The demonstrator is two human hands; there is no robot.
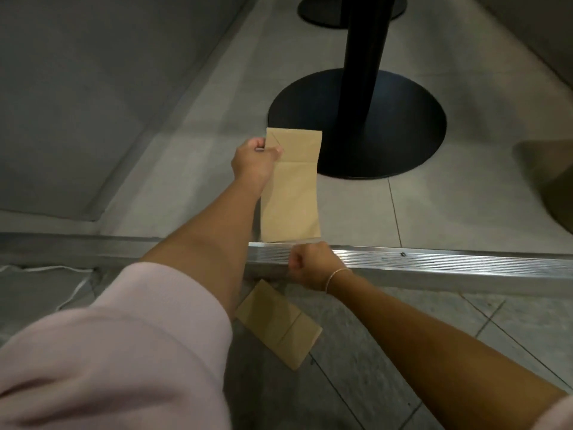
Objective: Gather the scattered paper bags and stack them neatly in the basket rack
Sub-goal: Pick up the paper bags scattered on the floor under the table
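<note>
My left hand (253, 161) pinches the top left corner of a flat brown paper bag (291, 193), which hangs down in front of a raised floor step. My right hand (310, 265) is a closed fist just under the bag's lower edge and holds nothing that I can see. A second flat brown paper bag (279, 324) lies on the grey floor below both hands, turned at an angle. No basket rack is in view.
A ribbed metal step edge (434, 259) crosses the view. Beyond it stands a black table pole (369, 57) on a round black base (403, 125), with another base behind. A grey wall panel (77, 103) is at left. A white cable (71, 293) lies on the floor.
</note>
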